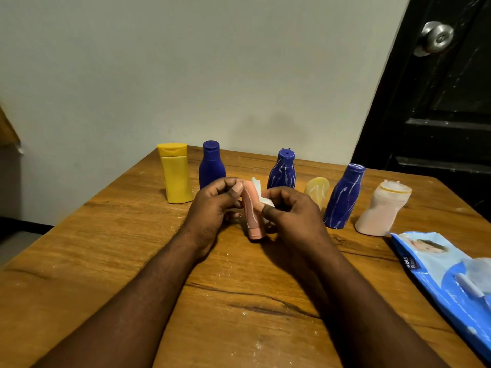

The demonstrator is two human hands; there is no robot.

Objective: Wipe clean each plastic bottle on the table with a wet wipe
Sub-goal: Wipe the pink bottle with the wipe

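In hand: pink tube (252, 213), cap down over the table (106, 235), our left hand (212, 205) pinching its top and our right hand (289, 211) gripping the wet wipe (261, 193) against it; white streaks show. Apparently clean: yellow bottle (176, 176), plain blue bottle (211, 166). We judge outstanding: middle streaked blue bottle (282, 171), right streaked blue bottle (342, 197), small yellow bottle (316, 191), pale pink bottle (380, 211).
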